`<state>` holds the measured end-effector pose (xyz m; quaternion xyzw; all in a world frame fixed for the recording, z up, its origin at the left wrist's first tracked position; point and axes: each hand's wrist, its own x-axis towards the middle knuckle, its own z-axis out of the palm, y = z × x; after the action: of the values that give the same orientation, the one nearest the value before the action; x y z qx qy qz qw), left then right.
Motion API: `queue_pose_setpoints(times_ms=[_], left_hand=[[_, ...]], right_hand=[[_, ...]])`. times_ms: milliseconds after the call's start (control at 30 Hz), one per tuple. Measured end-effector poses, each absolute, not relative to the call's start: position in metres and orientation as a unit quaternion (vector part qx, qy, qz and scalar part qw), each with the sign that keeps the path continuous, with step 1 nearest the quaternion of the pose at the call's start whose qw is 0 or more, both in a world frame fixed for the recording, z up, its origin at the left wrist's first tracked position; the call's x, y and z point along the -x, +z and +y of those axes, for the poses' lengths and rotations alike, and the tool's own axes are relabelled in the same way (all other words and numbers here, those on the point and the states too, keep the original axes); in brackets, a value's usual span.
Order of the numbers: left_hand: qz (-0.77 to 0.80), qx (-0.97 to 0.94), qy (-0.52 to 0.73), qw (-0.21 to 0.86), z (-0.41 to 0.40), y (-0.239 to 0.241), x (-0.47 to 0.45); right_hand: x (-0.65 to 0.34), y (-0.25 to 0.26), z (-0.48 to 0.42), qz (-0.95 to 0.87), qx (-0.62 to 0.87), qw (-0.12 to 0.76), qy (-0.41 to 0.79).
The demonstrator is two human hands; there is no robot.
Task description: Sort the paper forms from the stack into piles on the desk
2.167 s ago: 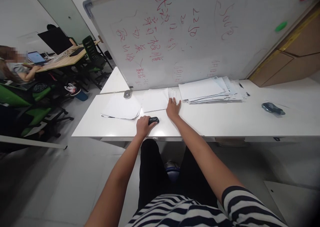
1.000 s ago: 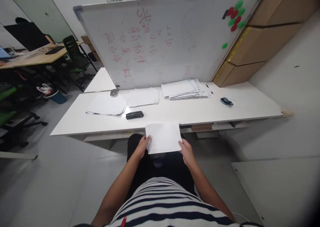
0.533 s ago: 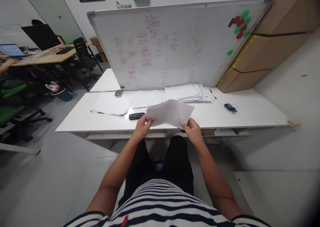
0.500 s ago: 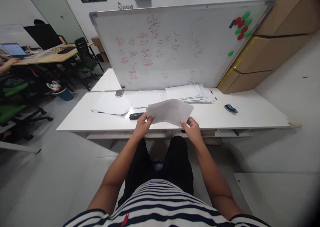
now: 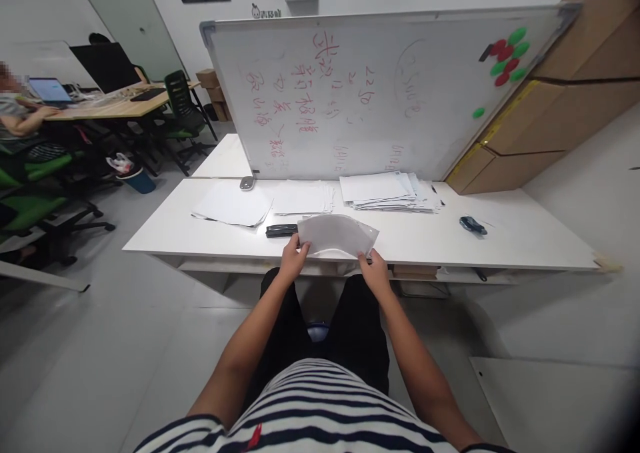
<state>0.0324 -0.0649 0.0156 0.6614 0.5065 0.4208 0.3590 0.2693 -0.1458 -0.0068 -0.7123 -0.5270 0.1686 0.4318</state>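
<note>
Between my two hands I hold white paper, bowed upward in the middle, over the front edge of the white desk. How many sheets it has I cannot tell. My left hand pinches its left end, thumb on top. At the lower right corner my right hand grips it the same way. Just left of the paper lies a black stapler-like object, partly covered by it. Behind are a loose paper pile, a middle pile and a thicker paper stack.
A whiteboard with red writing leans at the desk's back. Cardboard boxes stand at the right. A dark blue object and a grey mouse lie on the desk. At far left a person sits by a laptop.
The paper has come lower and nearer to me, and its near edge now arches more. My hands are slightly closer together. The whole view has shifted, showing more of the seated person.
</note>
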Motion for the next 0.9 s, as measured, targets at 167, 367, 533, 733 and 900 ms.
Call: queue_pose_setpoints(times_ms=[167, 367, 533, 733, 900], left_hand=[[0.469, -0.689, 0.420, 0.359, -0.066, 0.028, -0.024], [0.541, -0.775, 0.305, 0.118, -0.020, 0.039, 0.007], [0.569, -0.787, 0.207, 0.113, 0.011, 0.021, 0.030], [0.528, -0.804, 0.230, 0.148, 0.017, 0.012, 0.040], [0.524, -0.808, 0.222, 0.153, 0.018, 0.013, 0.041]], right_hand=[[-0.262, -0.003, -0.177, -0.476, 0.699, 0.457, 0.275], [-0.254, -0.022, -0.193, -0.324, 0.637, 0.539, 0.446], [-0.245, -0.013, -0.192, -0.268, 0.616, 0.569, 0.475], [-0.233, 0.006, -0.184, -0.287, 0.586, 0.577, 0.491], [-0.226, 0.004, -0.175, -0.292, 0.581, 0.575, 0.496]])
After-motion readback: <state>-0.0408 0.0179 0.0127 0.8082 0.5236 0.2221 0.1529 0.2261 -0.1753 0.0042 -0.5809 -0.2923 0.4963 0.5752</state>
